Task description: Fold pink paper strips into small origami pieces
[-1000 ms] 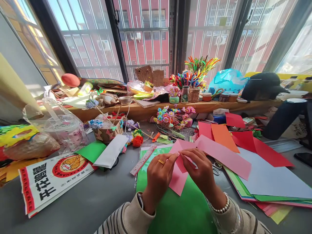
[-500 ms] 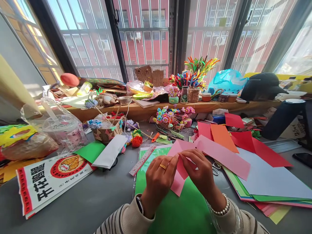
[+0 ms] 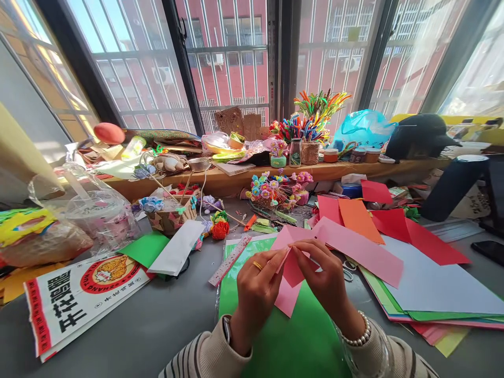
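White paper bag near desk's left edge: big black "开花"; "TUN" on red strip. Blue bag: letters blurry.

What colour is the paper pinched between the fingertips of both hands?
Pink; the paper shows best in the head view, the only one here.

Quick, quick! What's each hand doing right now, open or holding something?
Left hand: closed, pinching a folded piece of pink paper.
Right hand: closed, pinching the same paper close beside the left hand.
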Demonstrator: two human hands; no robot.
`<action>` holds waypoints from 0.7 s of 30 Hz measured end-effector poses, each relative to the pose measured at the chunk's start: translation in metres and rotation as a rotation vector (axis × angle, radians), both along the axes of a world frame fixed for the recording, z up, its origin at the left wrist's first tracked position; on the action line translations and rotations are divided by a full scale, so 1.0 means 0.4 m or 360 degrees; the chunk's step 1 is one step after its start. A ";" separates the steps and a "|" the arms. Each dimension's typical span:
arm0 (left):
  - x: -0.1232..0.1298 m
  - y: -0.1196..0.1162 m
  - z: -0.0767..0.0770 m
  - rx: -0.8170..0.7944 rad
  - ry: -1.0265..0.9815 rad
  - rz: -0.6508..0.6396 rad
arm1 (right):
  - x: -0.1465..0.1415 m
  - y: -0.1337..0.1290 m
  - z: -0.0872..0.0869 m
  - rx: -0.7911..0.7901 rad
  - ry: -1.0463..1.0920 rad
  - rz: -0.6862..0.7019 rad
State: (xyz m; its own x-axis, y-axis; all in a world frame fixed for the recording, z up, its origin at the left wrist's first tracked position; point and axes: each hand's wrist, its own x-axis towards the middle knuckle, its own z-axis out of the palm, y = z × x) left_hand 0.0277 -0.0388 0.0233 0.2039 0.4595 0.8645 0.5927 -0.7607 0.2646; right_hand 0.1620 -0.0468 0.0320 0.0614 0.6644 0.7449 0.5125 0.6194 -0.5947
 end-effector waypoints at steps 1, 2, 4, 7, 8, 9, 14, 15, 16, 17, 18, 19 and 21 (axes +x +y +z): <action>-0.001 0.000 -0.001 0.0034 0.0032 0.0002 | -0.001 0.000 0.001 -0.0010 0.0013 0.0008; -0.001 0.000 -0.002 0.0069 0.0053 0.0005 | -0.001 -0.001 0.001 -0.0018 0.0026 0.0015; -0.001 -0.001 -0.001 0.0137 0.0081 0.0009 | -0.002 -0.002 0.002 -0.0032 0.0041 0.0030; 0.000 -0.004 0.001 0.0207 0.0102 0.0002 | -0.003 -0.005 0.003 -0.0049 0.0052 0.0050; 0.000 -0.005 0.001 0.0214 0.0103 -0.0003 | -0.003 -0.006 0.003 -0.0053 0.0052 0.0054; 0.000 -0.005 0.001 0.0216 0.0104 -0.0009 | -0.003 -0.006 0.003 -0.0056 0.0052 0.0056; -0.001 -0.004 -0.004 0.0218 0.0124 -0.0028 | -0.005 -0.005 0.001 -0.0079 0.0066 0.0061; -0.001 -0.003 -0.005 0.0221 0.0131 -0.0026 | -0.005 -0.004 0.001 -0.0087 0.0070 0.0061; -0.001 -0.003 -0.006 0.0226 0.0138 -0.0022 | -0.005 -0.003 0.000 -0.0094 0.0075 0.0062; -0.001 -0.002 -0.006 0.0231 0.0146 -0.0019 | -0.005 -0.003 0.000 -0.0102 0.0079 0.0065; -0.001 -0.002 -0.006 0.0235 0.0153 -0.0018 | -0.004 -0.002 0.000 -0.0110 0.0084 0.0067; -0.001 -0.001 -0.006 0.0237 0.0157 -0.0016 | -0.004 -0.002 0.001 -0.0119 0.0088 0.0070; -0.001 -0.001 -0.006 0.0236 0.0164 -0.0014 | -0.004 -0.002 0.002 -0.0139 0.0096 0.0081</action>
